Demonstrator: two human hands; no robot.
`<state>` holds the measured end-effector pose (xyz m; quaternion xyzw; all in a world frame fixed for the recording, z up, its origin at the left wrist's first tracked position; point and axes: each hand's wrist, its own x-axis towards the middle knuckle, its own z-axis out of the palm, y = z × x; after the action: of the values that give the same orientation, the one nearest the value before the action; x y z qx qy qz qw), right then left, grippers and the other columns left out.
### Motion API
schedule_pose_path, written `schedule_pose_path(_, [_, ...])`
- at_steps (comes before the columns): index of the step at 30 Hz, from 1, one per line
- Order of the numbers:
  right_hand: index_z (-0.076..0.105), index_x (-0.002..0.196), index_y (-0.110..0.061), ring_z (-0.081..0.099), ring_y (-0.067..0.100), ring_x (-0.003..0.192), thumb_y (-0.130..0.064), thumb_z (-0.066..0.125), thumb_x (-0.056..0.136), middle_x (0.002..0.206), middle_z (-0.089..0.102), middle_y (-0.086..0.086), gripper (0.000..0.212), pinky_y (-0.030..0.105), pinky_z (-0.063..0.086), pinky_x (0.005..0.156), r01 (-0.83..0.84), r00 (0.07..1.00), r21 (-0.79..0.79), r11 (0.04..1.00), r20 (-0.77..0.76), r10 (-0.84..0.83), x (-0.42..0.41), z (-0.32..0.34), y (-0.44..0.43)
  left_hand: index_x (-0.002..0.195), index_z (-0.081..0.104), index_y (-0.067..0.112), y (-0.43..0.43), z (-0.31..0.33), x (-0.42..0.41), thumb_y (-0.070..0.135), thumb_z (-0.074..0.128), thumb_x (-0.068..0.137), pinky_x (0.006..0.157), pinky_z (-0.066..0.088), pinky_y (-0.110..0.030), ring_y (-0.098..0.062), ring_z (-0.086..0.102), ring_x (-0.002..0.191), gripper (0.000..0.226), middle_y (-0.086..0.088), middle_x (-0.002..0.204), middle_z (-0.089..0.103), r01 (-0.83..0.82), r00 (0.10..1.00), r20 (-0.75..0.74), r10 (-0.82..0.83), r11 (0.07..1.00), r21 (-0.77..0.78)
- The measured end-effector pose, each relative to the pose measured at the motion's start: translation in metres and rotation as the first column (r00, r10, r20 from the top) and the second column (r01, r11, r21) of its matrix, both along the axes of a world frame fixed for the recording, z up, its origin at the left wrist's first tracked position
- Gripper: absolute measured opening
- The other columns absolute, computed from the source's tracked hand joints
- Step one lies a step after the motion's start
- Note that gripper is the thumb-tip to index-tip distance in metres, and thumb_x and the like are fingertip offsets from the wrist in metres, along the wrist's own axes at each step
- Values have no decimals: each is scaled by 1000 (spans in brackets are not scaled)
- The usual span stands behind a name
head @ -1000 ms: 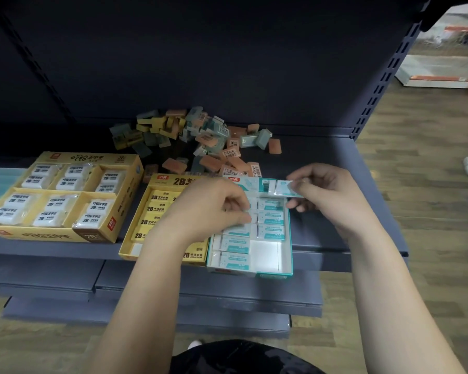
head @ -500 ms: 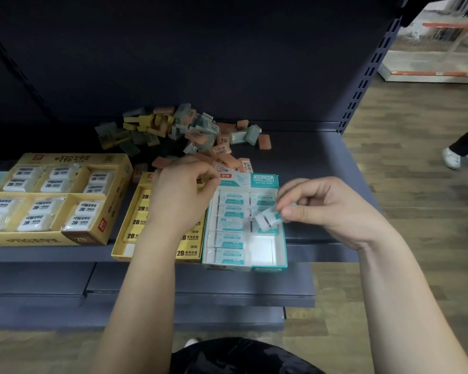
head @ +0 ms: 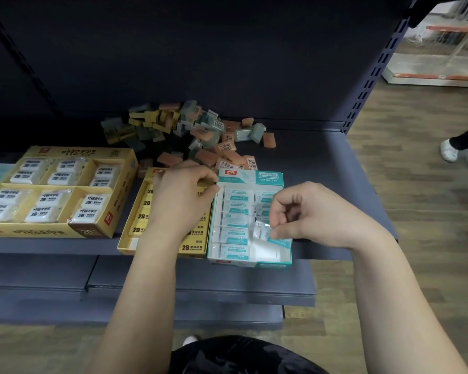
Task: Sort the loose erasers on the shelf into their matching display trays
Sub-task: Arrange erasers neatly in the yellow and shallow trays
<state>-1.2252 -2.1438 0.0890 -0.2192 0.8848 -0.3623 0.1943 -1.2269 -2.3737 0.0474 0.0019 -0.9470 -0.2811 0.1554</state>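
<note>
A: Right hand?
B: Thumb and forefinger pinch a wrapped eraser, other fingers curled in. The eraser is tilted, one corner down.
A: Where is it?
B: Over the right column of the teal tray, at the near end, just above a bare white slot. Can't tell if it touches the tray.
A: Left hand?
B: Fingers curled tight, thumb tip against forefinger at the teal tray's far left edge. The hand lies over the yellow tray. Can't tell if it holds anything.
A: Tray contents?
B: The teal tray's left column is lined with teal-labelled erasers, far to near. Its right column is mostly hidden by the right hand. The yellow tray holds yellow 2B erasers and touches the teal tray's left side.
A: Further left?
B: A big tray, yellow, six compartments of white wrapped erasers. It sits apart from the yellow tray.
A: Loose stock?
B: A pile at the far side of the shelf, behind the trays: orange, yellow and grey-green pieces, mixed. The near orange ones reach the trays' far edges.
A: Anything else?
B: White shoes of another person on the wood floor, far right.
</note>
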Motion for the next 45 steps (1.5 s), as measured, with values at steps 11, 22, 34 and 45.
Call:
schedule_pose_path(11, [66, 74, -29, 56, 4, 64, 0, 75, 76, 78, 64, -8, 30, 26, 51, 67, 6, 1000, 61, 998, -1, -6, -4, -3, -3, 94, 71, 28, -1, -1, 3, 27, 74, 84, 92, 46, -49, -14, 60, 96, 10, 11, 101, 66, -23, 1000, 5, 22, 999, 33])
schedule_pose_path(22, [76, 81, -23, 64, -3, 72, -2, 74, 76, 79, 71, -18, 22, 14, 51, 66, -4, 999, 169, 986, -43, 11, 0, -3, -12, 94, 71, 30, -1, -2, 3, 30, 73, 84, 93, 46, -50, -14, 59, 99, 10, 12, 103, 66, -40, 999, 10, 39, 998, 48])
schedule_pose_path(34, [70, 79, -33, 58, 3, 79, -8, 66, 83, 93, 67, -18, 26, 12, 42, 65, 10, 992, 304, 953, -125, 30, 2, -16, -22, 93, 71, 31, 0, -2, 4, 31, 70, 86, 96, 42, -50, -14, 57, 102, 7, 15, 102, 63, -39, 999, 7, 39, 999, 24])
schedule_pose_path(45, [73, 88, -28, 58, 4, 74, -20, 83, 72, 80, 63, -13, 20, 17, 45, 64, -2, 995, 257, 966, -93, 26, -1, -17, -23, 97, 69, 29, 2, 0, 6, 32, 62, 93, 98, 25, -41, -16, 52, 108, 9, 12, 107, 61, -28, 999, 33, 33, 989, -142])
